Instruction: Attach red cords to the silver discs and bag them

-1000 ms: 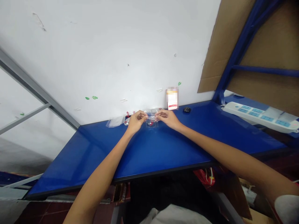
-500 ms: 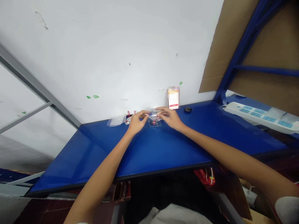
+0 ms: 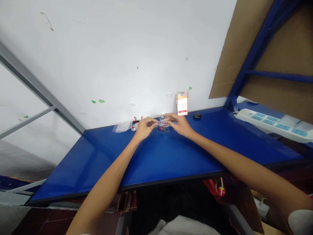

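Note:
Toward the back of the blue table, my left hand (image 3: 146, 127) and my right hand (image 3: 179, 124) pinch a small clear plastic bag (image 3: 161, 123) from its two sides. Below the pinched bag, a clear packet (image 3: 163, 129) with something red in it shows on the table. Just left of my left hand are small silver items with red cord loops (image 3: 134, 127), partly covered by that hand. Farther left lies a stack of clear plastic bags (image 3: 121, 126).
A phone (image 3: 182, 104) with a lit screen leans on the white wall. Right of it sits a small black object (image 3: 197, 116). A white power strip (image 3: 274, 123) runs along the right side. The blue table (image 3: 156, 160) ends at a dark front edge.
My fingertips have shifted slightly on the clear bag, and it now looks narrower and flatter between them. The whole view has moved a little; the other things stay put.

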Tool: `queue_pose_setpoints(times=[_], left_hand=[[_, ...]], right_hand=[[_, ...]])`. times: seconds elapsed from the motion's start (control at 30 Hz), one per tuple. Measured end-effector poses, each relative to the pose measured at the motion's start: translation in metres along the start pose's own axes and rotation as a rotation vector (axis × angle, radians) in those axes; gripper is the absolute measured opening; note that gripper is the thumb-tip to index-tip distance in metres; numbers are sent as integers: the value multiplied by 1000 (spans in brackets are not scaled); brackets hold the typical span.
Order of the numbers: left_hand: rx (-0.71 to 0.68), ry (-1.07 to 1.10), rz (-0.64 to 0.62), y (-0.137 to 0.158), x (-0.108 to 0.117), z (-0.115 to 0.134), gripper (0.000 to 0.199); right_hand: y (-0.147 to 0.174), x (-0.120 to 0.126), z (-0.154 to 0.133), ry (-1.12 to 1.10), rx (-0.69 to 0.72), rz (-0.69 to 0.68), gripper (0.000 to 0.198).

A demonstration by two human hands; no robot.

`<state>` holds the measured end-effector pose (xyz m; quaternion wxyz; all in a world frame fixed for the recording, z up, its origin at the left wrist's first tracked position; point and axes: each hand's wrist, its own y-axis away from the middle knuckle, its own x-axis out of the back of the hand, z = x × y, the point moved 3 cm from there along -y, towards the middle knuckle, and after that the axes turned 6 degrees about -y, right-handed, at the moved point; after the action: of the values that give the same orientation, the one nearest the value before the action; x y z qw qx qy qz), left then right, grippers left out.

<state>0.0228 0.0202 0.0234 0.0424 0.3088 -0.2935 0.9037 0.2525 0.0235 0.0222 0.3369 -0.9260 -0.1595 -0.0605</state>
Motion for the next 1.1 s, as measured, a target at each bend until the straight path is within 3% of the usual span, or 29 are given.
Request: queue_pose_setpoints(times=[0.13, 0.3, 0.53, 0.6, 0.83, 1.1], left_hand=[[-46, 7, 1, 1, 0, 4, 21], [-1, 72, -65, 3, -5, 3, 25], [-91, -119, 50, 4, 4, 10, 16], [-87, -137, 9, 3, 6, 13, 14], [46, 5, -377, 4, 4, 11, 15], [114, -87, -408, 6, -9, -4, 21]], right_hand=[[-2, 0, 1, 32, -29, -57, 44], [-4, 3, 7, 207, 22, -52, 17], [0, 4, 4, 360, 192, -52, 14], [0, 2, 2, 375, 191, -110, 15], [1, -2, 2, 215, -32, -305, 11], [4, -7, 24, 200, -223, -340, 17]])
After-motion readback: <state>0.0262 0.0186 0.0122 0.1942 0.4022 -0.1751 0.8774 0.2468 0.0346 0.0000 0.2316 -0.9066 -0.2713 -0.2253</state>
